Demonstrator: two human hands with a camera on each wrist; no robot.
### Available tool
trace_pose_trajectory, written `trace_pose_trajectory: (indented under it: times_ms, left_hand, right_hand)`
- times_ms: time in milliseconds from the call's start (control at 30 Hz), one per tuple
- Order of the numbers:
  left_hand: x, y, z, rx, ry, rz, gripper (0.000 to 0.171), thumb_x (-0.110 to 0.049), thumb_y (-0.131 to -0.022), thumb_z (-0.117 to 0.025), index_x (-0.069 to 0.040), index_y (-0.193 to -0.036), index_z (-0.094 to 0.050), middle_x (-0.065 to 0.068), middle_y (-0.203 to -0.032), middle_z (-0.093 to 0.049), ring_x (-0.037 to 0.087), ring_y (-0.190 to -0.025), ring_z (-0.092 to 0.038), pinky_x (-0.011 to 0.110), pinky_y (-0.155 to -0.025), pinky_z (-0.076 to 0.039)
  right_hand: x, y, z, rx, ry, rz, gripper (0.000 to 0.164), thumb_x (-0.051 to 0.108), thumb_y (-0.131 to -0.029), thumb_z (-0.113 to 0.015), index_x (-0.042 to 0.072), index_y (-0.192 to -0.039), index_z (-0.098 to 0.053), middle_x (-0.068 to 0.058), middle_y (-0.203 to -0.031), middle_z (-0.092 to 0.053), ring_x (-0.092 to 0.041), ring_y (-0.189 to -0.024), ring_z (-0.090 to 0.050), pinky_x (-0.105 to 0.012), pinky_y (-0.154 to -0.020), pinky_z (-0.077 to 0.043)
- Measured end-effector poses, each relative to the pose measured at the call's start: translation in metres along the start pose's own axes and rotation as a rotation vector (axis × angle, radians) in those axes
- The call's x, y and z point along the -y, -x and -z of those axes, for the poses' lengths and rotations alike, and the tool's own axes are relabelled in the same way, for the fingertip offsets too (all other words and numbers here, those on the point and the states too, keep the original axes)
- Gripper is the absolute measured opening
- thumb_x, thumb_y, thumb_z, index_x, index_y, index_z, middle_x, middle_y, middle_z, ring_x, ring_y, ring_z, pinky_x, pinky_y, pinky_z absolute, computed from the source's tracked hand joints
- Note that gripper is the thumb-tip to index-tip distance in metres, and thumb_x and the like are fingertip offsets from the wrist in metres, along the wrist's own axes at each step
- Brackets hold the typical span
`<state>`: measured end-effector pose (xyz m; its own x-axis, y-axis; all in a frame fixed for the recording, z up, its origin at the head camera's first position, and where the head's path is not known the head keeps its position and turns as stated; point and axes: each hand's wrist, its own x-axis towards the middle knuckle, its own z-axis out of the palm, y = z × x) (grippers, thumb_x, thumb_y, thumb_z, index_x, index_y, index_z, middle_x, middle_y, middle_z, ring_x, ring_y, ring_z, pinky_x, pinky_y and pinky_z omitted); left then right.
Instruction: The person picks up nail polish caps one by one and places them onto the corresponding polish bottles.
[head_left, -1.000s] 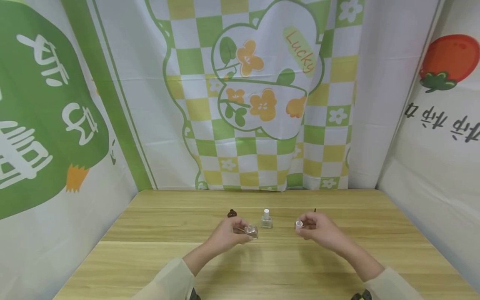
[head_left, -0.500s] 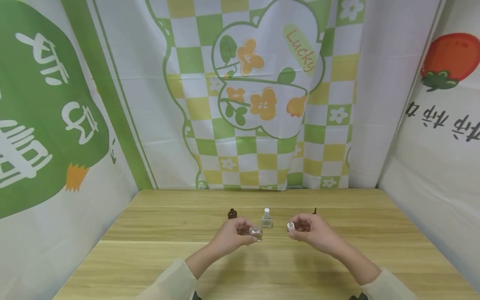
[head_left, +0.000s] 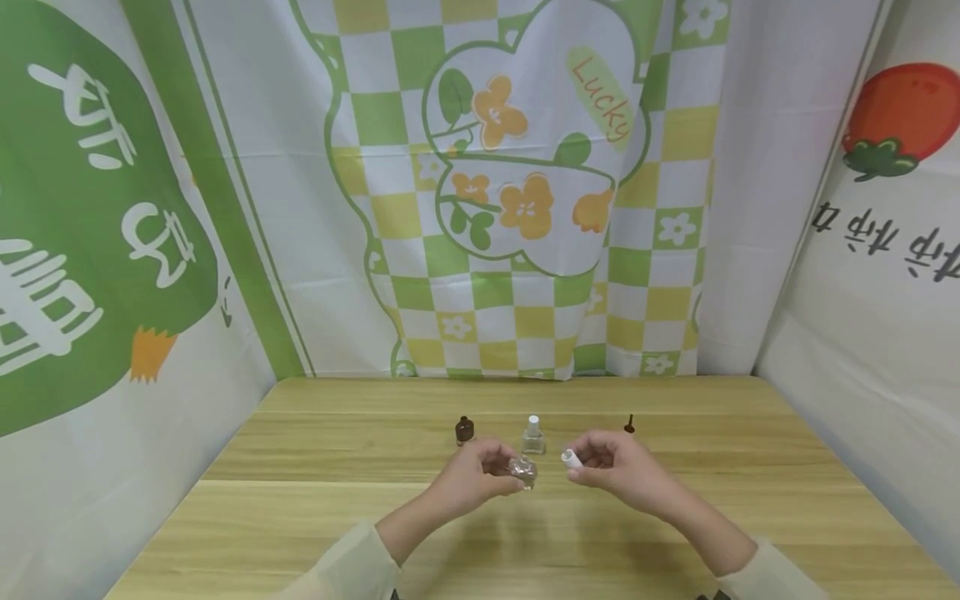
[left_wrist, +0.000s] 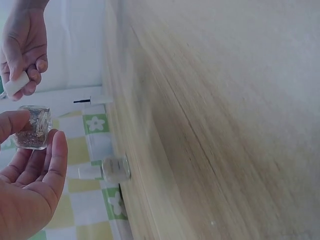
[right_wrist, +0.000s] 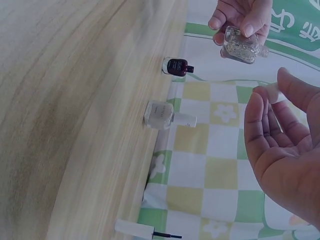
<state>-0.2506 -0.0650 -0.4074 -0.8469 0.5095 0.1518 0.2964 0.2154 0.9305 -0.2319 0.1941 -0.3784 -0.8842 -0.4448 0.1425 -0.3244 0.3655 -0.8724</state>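
My left hand [head_left: 474,477] holds a small clear glass nail polish bottle [left_wrist: 34,128] with glittery flecks inside, its neck uncapped. Between the thumb and fingers of my right hand [head_left: 628,473] is a white cap [head_left: 572,459], pinched and tilted. In the head view the cap is a short way right of the held bottle, apart from it. Behind the hands, a clear nail polish bottle with a white cap [head_left: 533,437] stands upright on the table. A dark red nail polish bottle [right_wrist: 178,66] stands uncapped to its left.
A white cap with a dark brush [right_wrist: 135,228] stands on the table behind my right hand, brush pointing up. The wooden table [head_left: 315,517] ends at a green and yellow checked curtain [head_left: 420,292]. Printed cloths hang on both sides.
Both hands have moved toward each other, the bottle going right and the cap going left. The cap has tilted in the right fingers. The bottles on the table stay put.
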Motion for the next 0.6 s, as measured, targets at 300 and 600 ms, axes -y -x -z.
trace_pose_trajectory:
  times_ms: [300,600]
  left_hand:
    - [0.0,0.0019,-0.0056,-0.016,0.018,0.0,0.022,-0.004,-0.084,-0.073,-0.003,-0.104,-0.066,0.003,-0.096,-0.066,0.017,-0.085,-0.061,0.025,-0.071,-0.055]
    - [-0.0008,0.005,-0.0074,-0.003,0.028,-0.013,0.022,-0.006,-0.085,-0.073,-0.003,-0.105,-0.066,0.002,-0.096,-0.067,0.018,-0.085,-0.062,0.026,-0.071,-0.055]
  right_hand:
    - [0.0026,0.001,-0.0024,0.005,-0.009,-0.001,0.026,0.016,-0.087,-0.073,-0.002,-0.105,-0.066,-0.008,-0.091,-0.066,-0.023,-0.078,-0.065,-0.038,-0.066,-0.057]
    - [0.0062,0.0034,-0.0038,-0.011,-0.031,0.014,0.025,0.017,-0.088,-0.073,0.0,-0.105,-0.068,-0.009,-0.094,-0.066,-0.021,-0.076,-0.065,-0.031,-0.063,-0.056]
